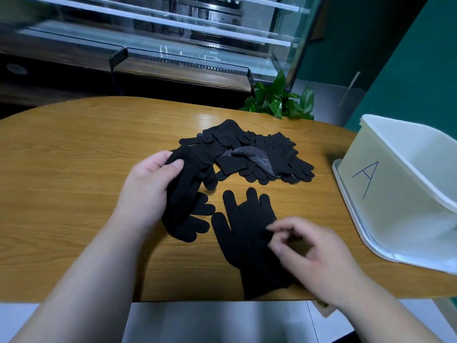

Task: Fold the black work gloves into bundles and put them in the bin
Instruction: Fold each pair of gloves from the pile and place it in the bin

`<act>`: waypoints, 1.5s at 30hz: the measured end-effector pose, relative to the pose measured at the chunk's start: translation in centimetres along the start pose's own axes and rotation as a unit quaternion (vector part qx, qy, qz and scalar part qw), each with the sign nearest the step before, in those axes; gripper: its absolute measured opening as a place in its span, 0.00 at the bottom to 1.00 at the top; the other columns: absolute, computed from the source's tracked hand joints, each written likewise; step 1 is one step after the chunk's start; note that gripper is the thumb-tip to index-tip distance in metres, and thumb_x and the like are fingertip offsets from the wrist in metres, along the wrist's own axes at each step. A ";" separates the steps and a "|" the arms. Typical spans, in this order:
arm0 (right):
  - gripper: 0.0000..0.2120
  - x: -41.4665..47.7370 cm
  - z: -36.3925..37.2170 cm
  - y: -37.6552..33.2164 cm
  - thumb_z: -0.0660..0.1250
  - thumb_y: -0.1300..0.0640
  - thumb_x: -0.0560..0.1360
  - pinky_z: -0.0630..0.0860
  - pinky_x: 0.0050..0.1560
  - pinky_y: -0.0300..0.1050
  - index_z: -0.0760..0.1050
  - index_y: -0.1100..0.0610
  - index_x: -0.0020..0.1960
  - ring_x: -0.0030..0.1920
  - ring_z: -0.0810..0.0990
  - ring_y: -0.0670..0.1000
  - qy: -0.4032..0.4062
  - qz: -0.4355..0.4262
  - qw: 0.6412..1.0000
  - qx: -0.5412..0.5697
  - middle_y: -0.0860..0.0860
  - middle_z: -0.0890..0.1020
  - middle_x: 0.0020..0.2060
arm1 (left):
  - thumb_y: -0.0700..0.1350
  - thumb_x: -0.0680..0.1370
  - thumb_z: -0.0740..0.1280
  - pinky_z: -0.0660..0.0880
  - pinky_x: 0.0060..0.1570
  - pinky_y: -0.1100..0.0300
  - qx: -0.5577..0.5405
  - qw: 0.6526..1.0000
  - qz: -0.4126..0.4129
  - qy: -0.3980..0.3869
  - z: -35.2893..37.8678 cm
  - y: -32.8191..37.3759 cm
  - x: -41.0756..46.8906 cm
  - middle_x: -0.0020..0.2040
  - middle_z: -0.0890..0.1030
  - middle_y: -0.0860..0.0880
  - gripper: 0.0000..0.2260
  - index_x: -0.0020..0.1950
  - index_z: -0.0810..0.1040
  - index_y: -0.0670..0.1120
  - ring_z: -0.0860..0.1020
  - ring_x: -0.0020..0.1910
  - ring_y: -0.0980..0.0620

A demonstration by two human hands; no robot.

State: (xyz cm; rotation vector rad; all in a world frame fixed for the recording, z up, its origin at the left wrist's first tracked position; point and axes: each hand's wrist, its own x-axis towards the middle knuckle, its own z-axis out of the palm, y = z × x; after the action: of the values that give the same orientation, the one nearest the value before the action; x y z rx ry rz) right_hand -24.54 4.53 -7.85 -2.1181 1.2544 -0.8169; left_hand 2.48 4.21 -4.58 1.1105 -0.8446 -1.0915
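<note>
Glove point(247, 243) lying fingers away, right hand point(319, 258) pinching it, left hand point(146, 191) gripping second glove point(188, 194)

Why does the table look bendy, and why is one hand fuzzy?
Head view: the wide-angle lens bows the table; the right hand is motion-blurred, while the left hand gripping a glove looks sharp; glare whitens the wood behind the glove pile.

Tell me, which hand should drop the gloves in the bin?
Probably the right hand: the bin stands on its side of the table, while the left hand is farther away, holding a glove.
</note>
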 end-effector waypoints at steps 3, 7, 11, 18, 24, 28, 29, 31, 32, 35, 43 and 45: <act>0.01 3.5 0.3 -0.4 0.72 0.50 0.75 0.66 0.41 0.31 0.80 0.45 0.45 0.44 0.75 0.39 0.007 0.047 0.996 -0.069 0.41 0.80 0.43 | 0.41 0.82 0.62 0.79 0.29 0.49 0.008 1.000 -0.001 0.001 0.0 -0.2 0.1 0.38 0.82 0.39 0.07 0.51 0.79 0.40 0.83 0.32 0.38; 0.08 8.6 1.4 -0.3 0.69 0.41 0.75 0.70 0.54 0.44 0.76 0.45 0.47 0.55 0.72 0.48 -0.074 0.086 0.972 -0.206 0.44 0.74 0.48 | 0.40 0.82 0.61 0.81 0.31 0.44 0.012 1.000 -0.008 0.001 0.0 -0.1 0.2 0.40 0.83 0.37 0.08 0.51 0.79 0.41 0.83 0.34 0.35; 0.10 11.2 2.6 -0.3 0.68 0.43 0.76 0.69 0.63 0.48 0.74 0.45 0.55 0.61 0.69 0.53 -0.143 0.068 0.946 -0.282 0.47 0.71 0.53 | 0.40 0.82 0.62 0.81 0.35 0.39 0.017 1.000 -0.009 -0.004 0.0 -0.1 0.3 0.41 0.83 0.37 0.08 0.51 0.80 0.41 0.83 0.36 0.33; 0.05 11.1 2.8 -1.0 0.69 0.50 0.75 0.71 0.60 0.50 0.73 0.46 0.43 0.57 0.69 0.51 -0.148 -0.006 0.949 -0.280 0.46 0.71 0.48 | 0.41 0.82 0.62 0.78 0.37 0.29 0.012 1.000 -0.014 -0.007 -0.3 0.2 0.5 0.46 0.82 0.31 0.08 0.52 0.80 0.41 0.81 0.40 0.26; 0.07 8.5 1.6 -0.4 0.68 0.49 0.74 0.63 0.70 0.53 0.69 0.45 0.44 0.65 0.68 0.49 -0.112 -0.130 0.952 -0.255 0.42 0.76 0.53 | 0.41 0.82 0.62 0.81 0.35 0.37 0.012 1.000 -0.011 -0.003 -0.2 0.2 0.5 0.41 0.83 0.37 0.08 0.49 0.81 0.43 0.82 0.37 0.28; 0.08 7.2 1.0 0.1 0.71 0.54 0.71 0.44 0.79 0.59 0.71 0.47 0.40 0.79 0.54 0.49 -0.127 -0.170 0.940 -0.266 0.44 0.73 0.67 | 0.41 0.82 0.62 0.81 0.34 0.38 0.009 1.000 -0.015 -0.009 -0.1 0.3 0.3 0.40 0.83 0.37 0.09 0.48 0.80 0.43 0.82 0.36 0.31; 0.07 7.1 0.8 0.1 0.71 0.55 0.70 0.43 0.79 0.60 0.73 0.48 0.40 0.80 0.52 0.50 -0.126 -0.183 0.936 -0.271 0.45 0.72 0.68 | 0.41 0.82 0.62 0.81 0.33 0.38 0.010 1.000 -0.015 -0.010 0.0 0.3 0.3 0.39 0.83 0.38 0.09 0.48 0.80 0.44 0.82 0.35 0.32; 0.08 6.8 0.4 0.1 0.73 0.55 0.69 0.40 0.79 0.58 0.74 0.48 0.39 0.80 0.49 0.50 -0.128 -0.195 0.937 -0.261 0.45 0.70 0.71 | 0.41 0.82 0.61 0.81 0.32 0.42 0.012 1.000 -0.012 -0.008 0.0 0.3 0.2 0.38 0.84 0.39 0.09 0.48 0.80 0.44 0.82 0.35 0.33; 0.09 6.7 0.3 0.1 0.74 0.54 0.69 0.40 0.79 0.57 0.73 0.48 0.39 0.80 0.49 0.49 -0.130 -0.189 0.943 -0.241 0.45 0.69 0.71 | 0.41 0.82 0.61 0.81 0.31 0.43 0.011 1.000 -0.010 -0.008 0.0 0.3 0.2 0.38 0.84 0.39 0.09 0.47 0.80 0.44 0.82 0.35 0.33; 0.09 6.8 0.2 0.4 0.73 0.50 0.72 0.51 0.78 0.50 0.72 0.48 0.39 0.76 0.60 0.44 -0.113 -0.145 0.971 -0.151 0.43 0.74 0.66 | 0.40 0.82 0.61 0.81 0.31 0.42 0.011 1.000 -0.010 -0.005 -0.1 0.4 0.3 0.39 0.83 0.38 0.09 0.48 0.80 0.43 0.82 0.35 0.32; 0.05 8.5 1.2 0.1 0.65 0.49 0.80 0.62 0.44 0.32 0.71 0.47 0.48 0.46 0.74 0.43 -0.119 -0.032 0.968 -0.220 0.43 0.78 0.39 | 0.41 0.82 0.61 0.80 0.35 0.33 0.019 1.000 -0.014 -0.006 -0.2 0.5 0.3 0.44 0.83 0.33 0.08 0.50 0.80 0.42 0.80 0.41 0.25; 0.02 9.1 1.4 0.0 0.65 0.52 0.80 0.68 0.45 0.40 0.72 0.47 0.50 0.45 0.75 0.45 -0.116 -0.004 0.965 -0.233 0.42 0.79 0.41 | 0.41 0.82 0.61 0.79 0.36 0.32 0.019 1.000 -0.015 -0.006 -0.2 0.5 0.4 0.45 0.83 0.33 0.09 0.50 0.80 0.42 0.80 0.41 0.25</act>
State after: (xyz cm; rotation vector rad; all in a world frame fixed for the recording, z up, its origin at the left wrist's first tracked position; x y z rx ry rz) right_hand -19.98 -3.43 -6.71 -2.4955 1.4113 -0.2731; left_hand 2.89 3.91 -4.19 1.1528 -0.8640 -1.1112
